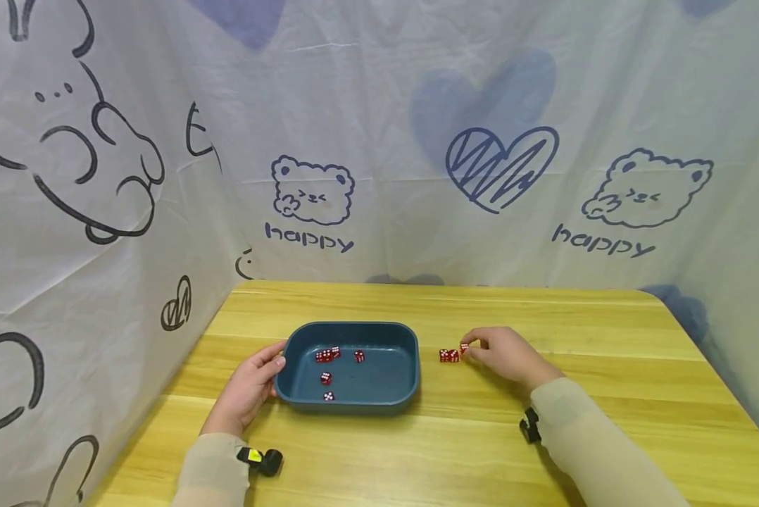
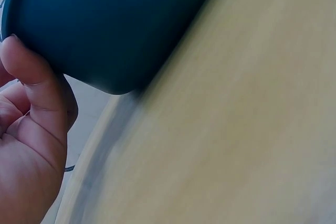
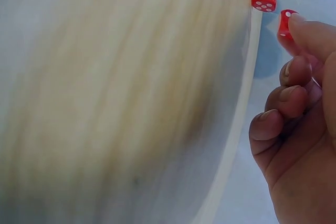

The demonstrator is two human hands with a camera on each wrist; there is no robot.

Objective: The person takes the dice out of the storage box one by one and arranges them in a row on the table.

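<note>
A dark teal rectangular tray stands on the table with several red dice scattered inside it. My left hand grips the tray's left end, thumb on the rim, and the left wrist view shows fingers behind its wall. To the right of the tray, my right hand pinches a red die between thumb and fingers. Two more red dice sit side by side on the table, just left of those fingertips. White dots show on the dice faces.
The wooden table has a light yellow grain and a rounded far right corner. White cloth with drawn bears and hearts hangs behind it and along the sides. A small black camera sits on the right wrist, another on the left.
</note>
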